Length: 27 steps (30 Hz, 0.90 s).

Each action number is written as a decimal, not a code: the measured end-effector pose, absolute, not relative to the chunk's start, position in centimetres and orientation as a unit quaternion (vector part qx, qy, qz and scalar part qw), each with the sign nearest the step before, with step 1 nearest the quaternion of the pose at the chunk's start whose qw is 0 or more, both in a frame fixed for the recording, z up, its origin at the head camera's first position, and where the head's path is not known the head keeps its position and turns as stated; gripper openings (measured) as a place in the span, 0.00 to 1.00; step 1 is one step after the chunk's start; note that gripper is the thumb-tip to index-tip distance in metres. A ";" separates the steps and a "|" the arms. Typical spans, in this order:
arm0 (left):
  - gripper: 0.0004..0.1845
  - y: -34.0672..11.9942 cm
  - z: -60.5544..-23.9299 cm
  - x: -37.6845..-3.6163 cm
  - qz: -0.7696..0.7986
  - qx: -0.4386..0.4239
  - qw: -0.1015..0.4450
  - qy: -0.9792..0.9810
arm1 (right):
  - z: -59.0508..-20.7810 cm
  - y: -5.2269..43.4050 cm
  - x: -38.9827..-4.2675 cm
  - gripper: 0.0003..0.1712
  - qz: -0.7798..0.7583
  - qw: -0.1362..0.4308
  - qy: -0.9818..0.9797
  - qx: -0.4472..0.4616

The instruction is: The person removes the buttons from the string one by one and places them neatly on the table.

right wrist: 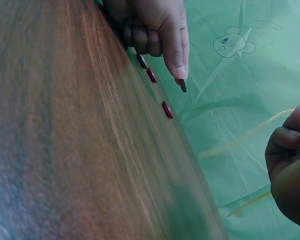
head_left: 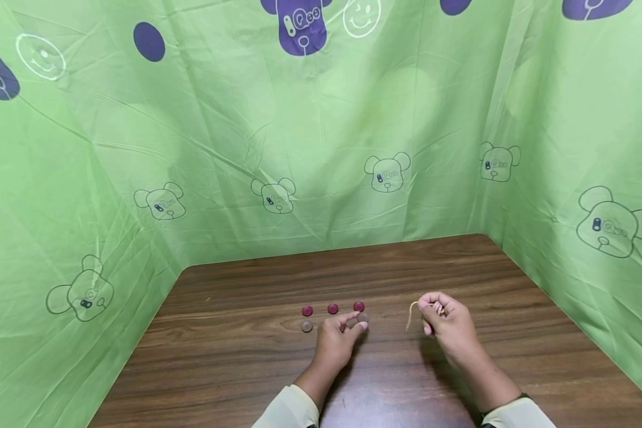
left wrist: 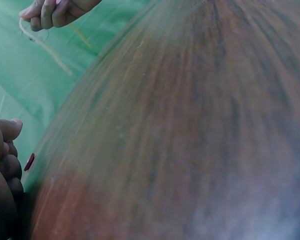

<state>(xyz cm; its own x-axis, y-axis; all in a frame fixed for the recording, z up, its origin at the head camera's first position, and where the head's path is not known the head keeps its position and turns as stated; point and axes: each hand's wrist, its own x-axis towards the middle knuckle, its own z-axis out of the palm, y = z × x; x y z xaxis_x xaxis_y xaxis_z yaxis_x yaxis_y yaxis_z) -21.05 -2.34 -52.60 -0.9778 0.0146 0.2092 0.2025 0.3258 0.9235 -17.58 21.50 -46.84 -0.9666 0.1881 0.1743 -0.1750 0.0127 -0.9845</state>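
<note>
I am looking down through the head view at a table [head_left: 246, 356], low in the frame. My left hand [head_left: 334, 345] is lying just below centre, its forefinger and thumb reaching out to a brownish button [head_left: 362, 318]; the fingertips are touching it, but I cannot tell whether they are actually pinching it. In the right wrist view that hand [right wrist: 155, 30] is sitting at the top of the frame, forefinger stretched down to the table edge, the other fingers curling under.

My right hand [head_left: 449, 327] is hovering right of centre, lifted off the table, its fingers curling in and pinching a pale string [head_left: 411, 314] that is dangling from its left side. In the left wrist view the same hand [left wrist: 52, 12] is showing at the upper left with the string [left wrist: 42, 47] trailing below it.

Three red buttons [head_left: 333, 308] are lying in a row just above the left hand, the rightmost almost touching the brownish one. Another dull button [head_left: 307, 326] is sitting under the leftmost red one. A green curtain [head_left: 299, 148] is filling the upper frame.
</note>
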 end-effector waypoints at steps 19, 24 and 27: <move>0.15 -1.4 -52.7 -21.3 -0.475 -0.035 0.100 -0.874 | -47.0 21.5 -17.4 0.07 0.714 0.119 -0.690 0.004; 0.13 -1.2 -52.6 -21.4 -0.438 -0.027 0.117 -0.891 | -47.0 21.4 -17.4 0.08 0.716 0.121 -0.688 0.012; 0.12 -1.2 -52.6 -21.4 -0.431 -0.027 0.121 -0.894 | -47.0 21.4 -17.4 0.07 0.719 0.119 -0.684 0.016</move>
<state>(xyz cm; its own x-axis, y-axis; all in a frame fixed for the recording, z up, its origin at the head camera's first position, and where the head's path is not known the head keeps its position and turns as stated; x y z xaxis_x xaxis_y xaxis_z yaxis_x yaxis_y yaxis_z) -21.36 -1.17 -52.55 -0.9692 -0.0564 0.2396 0.1522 0.6274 0.7637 -17.43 21.39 -47.01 -0.9712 0.1492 0.1857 -0.1928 -0.0347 -0.9806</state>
